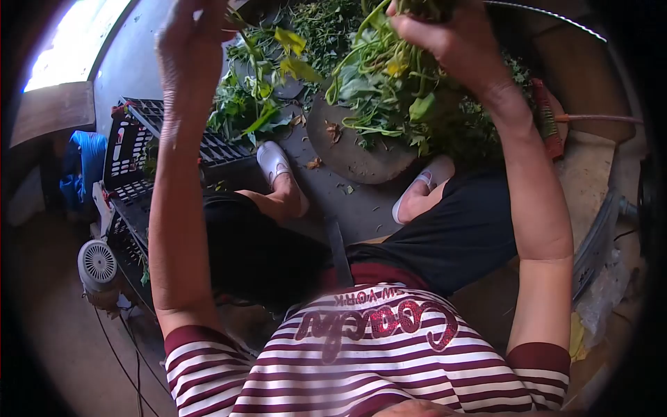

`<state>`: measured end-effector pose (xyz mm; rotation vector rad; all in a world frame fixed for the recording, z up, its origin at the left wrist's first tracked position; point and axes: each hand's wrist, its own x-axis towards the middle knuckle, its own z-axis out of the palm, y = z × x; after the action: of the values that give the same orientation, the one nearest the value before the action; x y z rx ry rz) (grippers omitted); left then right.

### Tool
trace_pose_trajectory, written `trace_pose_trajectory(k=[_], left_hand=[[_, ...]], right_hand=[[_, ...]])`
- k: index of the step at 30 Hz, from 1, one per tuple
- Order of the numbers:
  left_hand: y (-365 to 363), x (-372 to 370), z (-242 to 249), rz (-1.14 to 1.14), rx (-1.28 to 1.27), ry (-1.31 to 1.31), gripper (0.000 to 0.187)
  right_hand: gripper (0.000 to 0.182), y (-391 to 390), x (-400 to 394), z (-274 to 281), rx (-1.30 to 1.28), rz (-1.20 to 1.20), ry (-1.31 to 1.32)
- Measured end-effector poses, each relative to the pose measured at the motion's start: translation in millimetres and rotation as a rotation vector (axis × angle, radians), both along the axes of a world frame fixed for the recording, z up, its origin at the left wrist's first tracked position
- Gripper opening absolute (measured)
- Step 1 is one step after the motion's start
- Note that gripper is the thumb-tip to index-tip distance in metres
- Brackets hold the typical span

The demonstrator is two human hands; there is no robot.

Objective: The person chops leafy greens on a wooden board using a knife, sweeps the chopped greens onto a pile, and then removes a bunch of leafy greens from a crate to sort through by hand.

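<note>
My right hand [455,45], at the top of the view, is closed around a bunch of leafy green vines [396,76]. Curling stems and leaves hang from it, a few of them yellowed. My left hand [194,38] is raised at the upper left, its fingertips partly cut off by the frame edge. Its fingers look pinched on a thin leafy stem [257,62] with yellow-green leaves. Beneath both hands, more cut greens [313,35] lie heaped on the floor. A round dark slab [368,153] lies under the hanging vines.
Black plastic crates [128,149] stand at my left, near a blue cloth or bag [87,163] and a round vented motor housing [99,261]. My white shoes [274,161] rest either side of the slab. Clear plastic sheeting [601,299] lies at the right.
</note>
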<state>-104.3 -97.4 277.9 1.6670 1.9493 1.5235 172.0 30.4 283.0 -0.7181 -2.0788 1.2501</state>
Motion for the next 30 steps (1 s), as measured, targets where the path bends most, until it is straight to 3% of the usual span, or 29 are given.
trace_pose_trajectory(k=[3, 5, 6, 10, 15, 18, 22, 30], left_hand=[[13.2, 32.5, -6.6, 0.044, -0.019, -0.211, 0.017], [19.4, 37.9, -4.1, -0.004, -0.009, -0.378, 0.02], [20.7, 40.3, -1.8, -0.034, -0.012, -0.482, 0.02], [22.4, 54.7, -5.1, -0.134, -0.015, -0.702, 0.019], [23.8, 80.6, -7.1, -0.175, -0.042, -0.824, 0.016], [23.9, 79.5, -2.0, -0.182, -0.036, -0.937, 0.017], [23.0, 79.3, -0.1, -0.18, -0.027, -0.986, 0.019], [29.5, 65.0, -27.1, -0.309, -0.113, -1.025, 0.023]], right_hand=[[0.019, -9.0, -15.7, -4.0, 0.168, 0.098, -0.058], [0.02, -15.6, -27.3, -6.3, 0.414, 0.227, -0.157], [0.02, -16.5, -33.8, -11.2, 0.484, 0.248, -0.015], [0.019, -22.9, -44.5, -10.9, 0.383, 0.283, -0.164], [0.019, -31.9, -52.1, -6.9, 0.318, 0.209, 0.031], [0.019, -33.2, -51.9, -8.7, 0.222, 0.19, 0.006], [0.019, -29.9, -56.9, -16.4, 0.291, 0.174, 0.093], [0.021, -28.8, -51.4, -15.4, 0.148, 0.129, 0.032]])
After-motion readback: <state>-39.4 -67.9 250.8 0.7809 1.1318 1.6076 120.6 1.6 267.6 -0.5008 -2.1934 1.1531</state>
